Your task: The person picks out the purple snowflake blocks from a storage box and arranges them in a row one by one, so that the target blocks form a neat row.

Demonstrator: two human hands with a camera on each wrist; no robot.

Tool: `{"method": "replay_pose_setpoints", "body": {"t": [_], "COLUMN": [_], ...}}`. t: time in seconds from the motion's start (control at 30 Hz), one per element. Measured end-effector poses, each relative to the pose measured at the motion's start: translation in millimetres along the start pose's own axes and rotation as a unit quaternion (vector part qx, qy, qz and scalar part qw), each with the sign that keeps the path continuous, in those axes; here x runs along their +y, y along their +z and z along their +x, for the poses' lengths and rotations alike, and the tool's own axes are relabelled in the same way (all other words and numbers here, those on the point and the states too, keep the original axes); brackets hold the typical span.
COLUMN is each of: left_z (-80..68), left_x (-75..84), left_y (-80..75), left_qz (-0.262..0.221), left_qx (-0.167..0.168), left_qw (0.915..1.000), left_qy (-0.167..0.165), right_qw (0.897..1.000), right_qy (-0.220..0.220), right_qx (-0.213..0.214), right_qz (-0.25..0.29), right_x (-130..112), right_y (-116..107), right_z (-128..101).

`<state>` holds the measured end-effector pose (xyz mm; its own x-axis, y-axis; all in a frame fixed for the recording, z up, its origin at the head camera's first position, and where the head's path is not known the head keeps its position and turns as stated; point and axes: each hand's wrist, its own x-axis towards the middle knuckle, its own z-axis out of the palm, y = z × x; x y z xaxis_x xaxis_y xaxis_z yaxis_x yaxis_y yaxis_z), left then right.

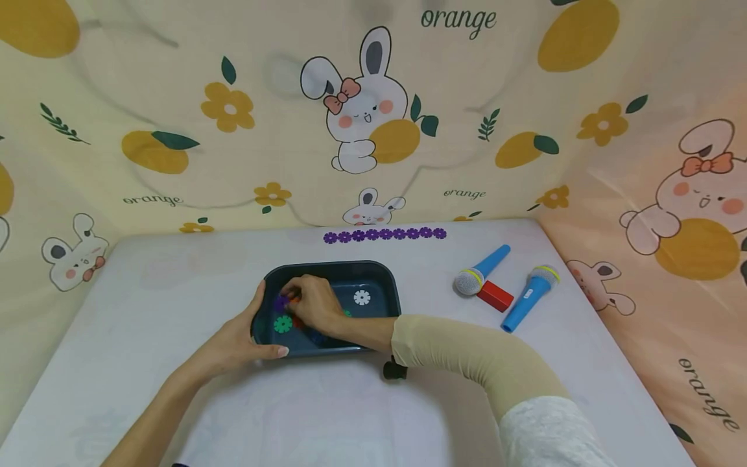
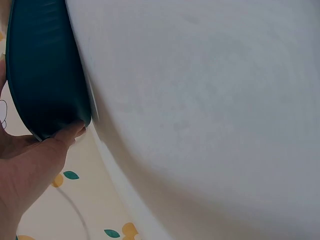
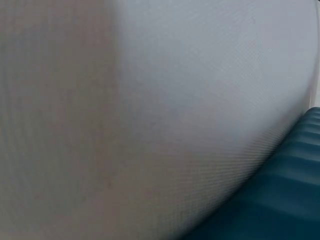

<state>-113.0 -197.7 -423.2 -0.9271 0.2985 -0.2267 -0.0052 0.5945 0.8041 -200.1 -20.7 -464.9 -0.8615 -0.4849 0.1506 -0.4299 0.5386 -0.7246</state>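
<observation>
A dark blue-green tray (image 1: 382, 279) stands on the white table, and my left hand (image 1: 236, 340) grips its left end, thumb along the front wall and fingers at the far side. The left wrist view shows this hand (image 2: 37, 162) around the tray's end wall (image 2: 47, 65). Inside the tray, my right hand (image 1: 318, 306) has curled fingers and pinches a purple snowflake disc (image 1: 281, 303), partly hidden by the fingertips. A green snowflake disc (image 1: 283, 324) lies just below, a white one (image 1: 362, 298) to the right. Red and blue discs are partly hidden under the hand.
Behind the tray runs a row of several purple snowflake discs (image 1: 385, 234). To the right lie two blue toy microphones (image 1: 490, 263) (image 1: 528, 301) with a red block (image 1: 495, 296) between them. Patterned cloth (image 1: 233, 155) walls the table's back and sides.
</observation>
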Motion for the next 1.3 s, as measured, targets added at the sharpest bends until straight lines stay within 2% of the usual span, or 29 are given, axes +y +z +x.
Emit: {"method": "replay_pose_setpoints", "body": {"t": [0.17, 0.33, 0.53, 0.67, 0.83, 1.03, 1.3], "left_z": [-0.3, -0.4, 0.8, 1.6, 2.2, 2.8, 3.2], "left_x": [-0.8, -3.4, -0.6, 2.0, 2.5, 2.6, 2.6], "left_y": [-0.1, 1.0, 0.9, 0.6, 0.8, 0.8, 2.0], "left_qz": [0.002, 0.004, 0.010, 0.017, 0.019, 0.019, 0.026], "left_qx": [-0.002, -0.002, -0.006, -0.009, -0.008, -0.004, -0.005], "left_qw": [1.0000, 0.9999, 0.9998, 0.9994, 0.9989, 0.9987, 0.9982], "left_qy": [-0.005, -0.013, -0.014, -0.028, -0.043, -0.046, -0.053], "right_qw": [0.999, 0.997, 0.992, 0.987, 0.985, 0.984, 0.975], "right_qy": [-0.005, -0.007, 0.015, 0.007, 0.005, 0.031, 0.080], "right_qx": [-0.018, -0.050, -0.079, -0.082, -0.062, -0.022, 0.022], "right_qz": [0.034, 0.057, 0.099, 0.139, 0.160, 0.176, 0.205], "right_x": [-0.7, -2.6, -2.9, -0.1, 8.9, 25.7, 53.7], "right_y": [-1.6, -12.6, -42.5, -70.2, -105.8, -143.5, -183.6], "right_z": [2.3, 2.0, 3.1, 4.9, 6.6, 7.9, -0.4]}}
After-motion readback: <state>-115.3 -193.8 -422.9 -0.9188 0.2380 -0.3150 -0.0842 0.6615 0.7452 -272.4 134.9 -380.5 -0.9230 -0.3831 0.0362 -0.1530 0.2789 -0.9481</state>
